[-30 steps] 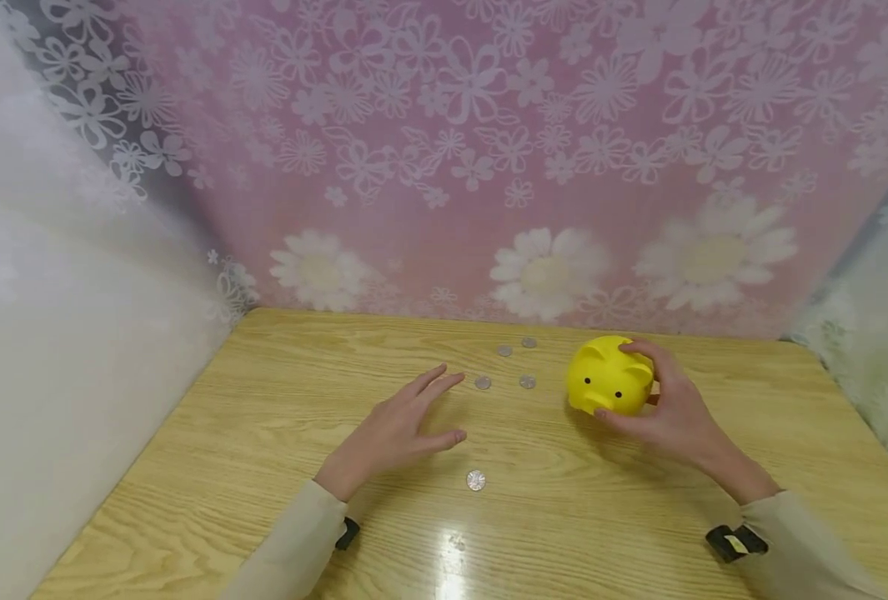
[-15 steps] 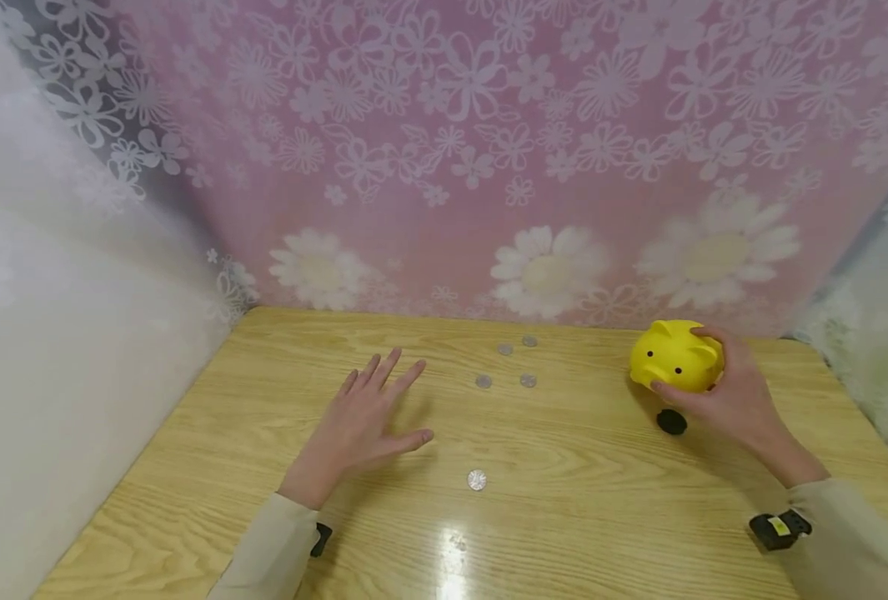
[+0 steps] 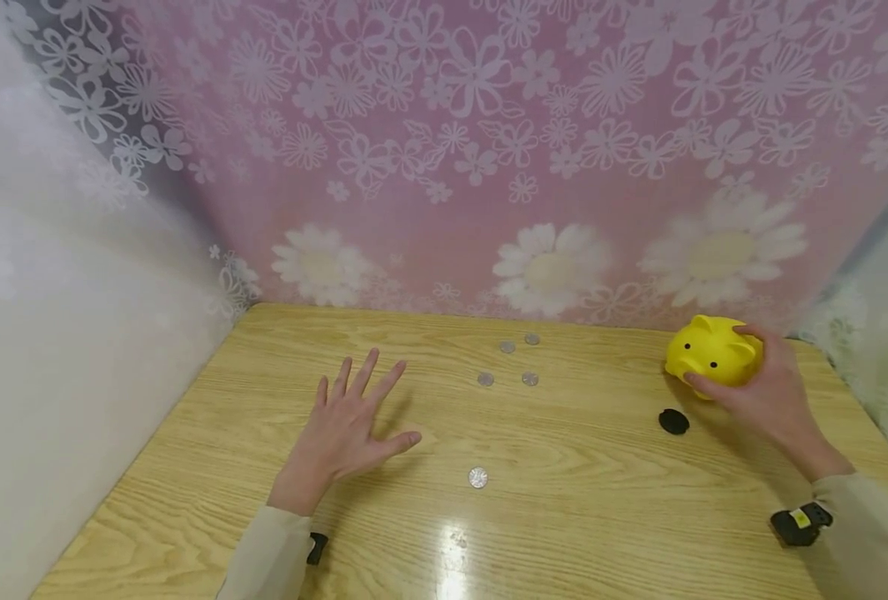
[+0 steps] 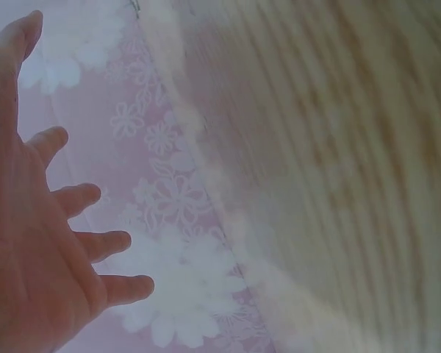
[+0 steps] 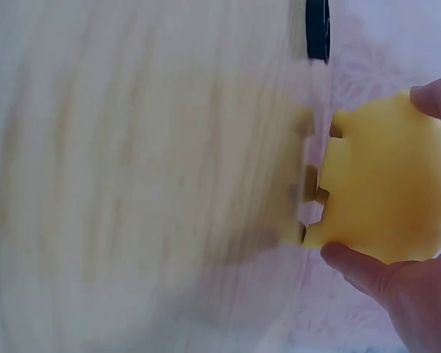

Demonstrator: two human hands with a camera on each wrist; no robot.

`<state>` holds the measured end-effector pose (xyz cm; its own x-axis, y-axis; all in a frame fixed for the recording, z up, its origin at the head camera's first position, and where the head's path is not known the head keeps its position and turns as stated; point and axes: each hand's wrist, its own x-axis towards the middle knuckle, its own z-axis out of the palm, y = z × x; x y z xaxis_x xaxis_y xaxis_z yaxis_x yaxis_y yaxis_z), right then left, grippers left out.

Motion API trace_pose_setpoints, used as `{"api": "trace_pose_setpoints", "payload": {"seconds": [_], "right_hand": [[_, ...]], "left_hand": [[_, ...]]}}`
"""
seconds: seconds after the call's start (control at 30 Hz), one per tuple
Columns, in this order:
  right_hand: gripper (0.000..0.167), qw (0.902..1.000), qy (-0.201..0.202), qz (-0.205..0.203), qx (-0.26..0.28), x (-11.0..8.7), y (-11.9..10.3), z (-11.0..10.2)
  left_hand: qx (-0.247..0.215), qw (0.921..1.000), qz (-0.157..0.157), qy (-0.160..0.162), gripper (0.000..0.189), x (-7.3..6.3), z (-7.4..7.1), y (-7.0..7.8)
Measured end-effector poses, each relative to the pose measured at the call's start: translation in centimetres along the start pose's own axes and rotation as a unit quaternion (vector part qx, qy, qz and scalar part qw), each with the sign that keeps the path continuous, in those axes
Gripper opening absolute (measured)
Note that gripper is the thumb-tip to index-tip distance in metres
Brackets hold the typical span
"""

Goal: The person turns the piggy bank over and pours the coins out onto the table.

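A yellow piggy bank [image 3: 714, 354] is at the table's far right, its face turned toward the head camera. My right hand [image 3: 770, 396] grips it between thumb and fingers; the right wrist view shows the piggy bank [image 5: 386, 176] side-on, its short feet close to the tabletop. A round black plug [image 3: 673, 422] lies on the wood just in front of it. My left hand [image 3: 342, 429] is spread above the left half of the table, holding nothing. Closest to it are several silver coins, among them one coin [image 3: 477, 477] nearer the front and another coin [image 3: 485, 379] farther back.
The wooden table [image 3: 211, 450] ends at a pink flowered curtain [image 3: 428, 183] behind. A pale cloth [image 3: 76, 317] closes off the left side, and another pale cloth [image 3: 879, 367] stands at the right edge.
My right hand has carried the piggy bank right and back. The black plug has come into sight on the table. My left hand has drawn back leftward, fingers spreading. The coins stay put.
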<state>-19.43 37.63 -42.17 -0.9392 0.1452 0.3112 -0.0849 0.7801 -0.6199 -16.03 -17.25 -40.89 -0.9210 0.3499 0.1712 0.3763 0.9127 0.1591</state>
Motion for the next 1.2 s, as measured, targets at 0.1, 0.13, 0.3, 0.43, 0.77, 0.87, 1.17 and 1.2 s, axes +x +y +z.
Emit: {"api": "trace_pose_setpoints", "payload": {"seconds": [0.1, 0.13, 0.3, 0.43, 0.77, 0.87, 1.17, 1.2], "right_hand": [[0.093, 1.0000, 0.004, -0.001, -0.002, 0.0, 0.5, -0.3], [0.094, 1.0000, 0.003, -0.001, -0.002, 0.0, 0.6, -0.3], [0.096, 0.9999, -0.007, 0.000, -0.009, 0.3, 1.5, -0.8], [0.096, 0.9996, -0.020, -0.005, -0.020, 0.7, 2.2, -1.5], [0.096, 0.9984, -0.047, -0.001, -0.033, 0.4, 3.0, -2.8], [0.095, 0.9983, -0.045, -0.008, -0.036, 0.4, 3.0, -2.9], [0.100, 0.9984, -0.043, -0.007, -0.035, 0.3, 3.5, -3.5], [0.100, 0.9987, -0.036, -0.012, -0.033, 0.2, 3.6, -3.6]], "left_hand": [[-0.002, 1.0000, -0.003, 0.001, 0.094, -0.1, 0.1, -0.1], [-0.004, 1.0000, -0.004, 0.001, 0.094, -0.2, 0.2, -0.2], [-0.005, 0.9999, -0.010, 0.004, 0.093, -0.2, 0.3, -0.3], [-0.006, 0.9999, -0.012, 0.002, 0.092, -0.3, 0.4, -0.4], [-0.012, 0.9998, -0.013, -0.004, 0.092, -0.1, 0.4, -0.4], [-0.013, 0.9998, -0.015, -0.008, 0.092, 0.0, 0.3, -0.3], [-0.013, 0.9998, -0.012, -0.006, 0.092, 0.2, 0.2, -0.3], [-0.013, 0.9998, -0.013, -0.007, 0.093, 0.2, 0.2, -0.3]]}}
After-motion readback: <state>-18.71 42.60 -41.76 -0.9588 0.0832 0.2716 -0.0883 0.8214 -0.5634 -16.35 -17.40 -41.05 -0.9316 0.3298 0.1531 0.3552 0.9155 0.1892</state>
